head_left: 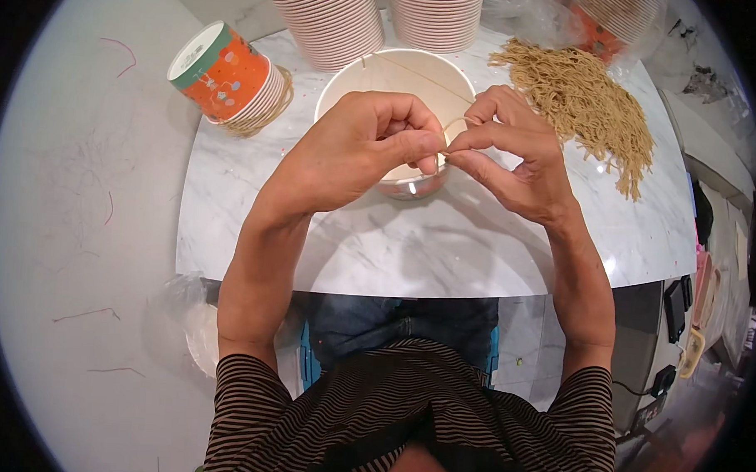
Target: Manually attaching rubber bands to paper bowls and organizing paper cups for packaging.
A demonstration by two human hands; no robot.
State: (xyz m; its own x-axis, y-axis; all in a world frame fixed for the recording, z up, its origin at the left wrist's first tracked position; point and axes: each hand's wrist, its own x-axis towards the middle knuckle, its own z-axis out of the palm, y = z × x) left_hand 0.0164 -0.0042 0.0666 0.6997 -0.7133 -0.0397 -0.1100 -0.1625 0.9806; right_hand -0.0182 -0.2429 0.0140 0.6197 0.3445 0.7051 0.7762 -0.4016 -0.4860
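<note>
A white paper cup [375,78] stands upright on the marble table [444,247], with a thin tan string [425,74] stretched across its open top. My left hand [356,148] and my right hand [510,153] meet over the cup's near rim. Both pinch the same tan string between thumb and forefinger, fingertips almost touching. The string loops up a little between my hands. The near wall of the cup is hidden behind my hands.
A pile of cut tan strings [587,102] lies at the right back. Stacks of paper cups [335,22] stand at the back. A short orange stack [229,77] lies on its side at the left with string around it. Grey floor lies to the left.
</note>
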